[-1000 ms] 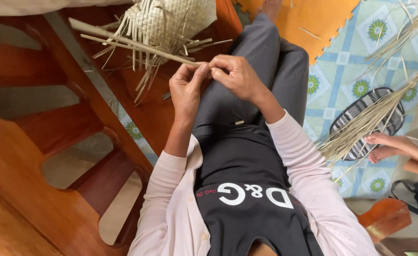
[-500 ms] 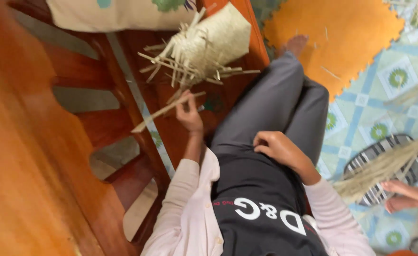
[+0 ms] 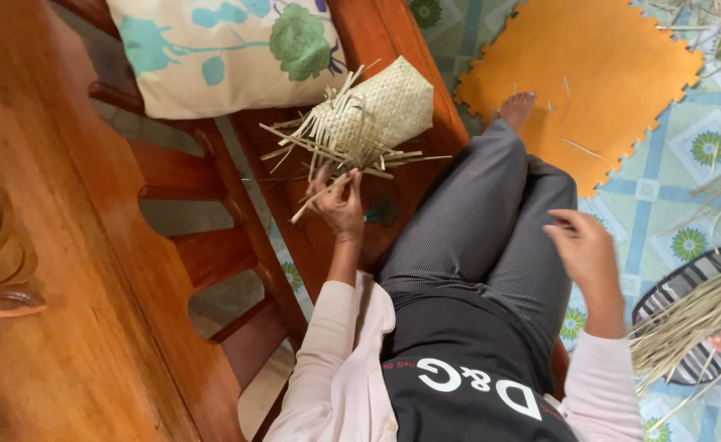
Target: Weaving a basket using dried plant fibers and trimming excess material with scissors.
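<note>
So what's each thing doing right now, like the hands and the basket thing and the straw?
Left hand: closed around a loose strip, beside the woven piece.
Loose strip: held, tilted.
Right hand: open, empty, raised over the lap.
Woven piece: unfinished, lying on the wooden seat, loose ends sticking out.
Pillow: resting on the seat.
Straw bundle: lying loose on the floor.

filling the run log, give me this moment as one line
left hand: holds straw strip beside woven basket | right hand: empty, above lap | seat: wooden bench
</note>
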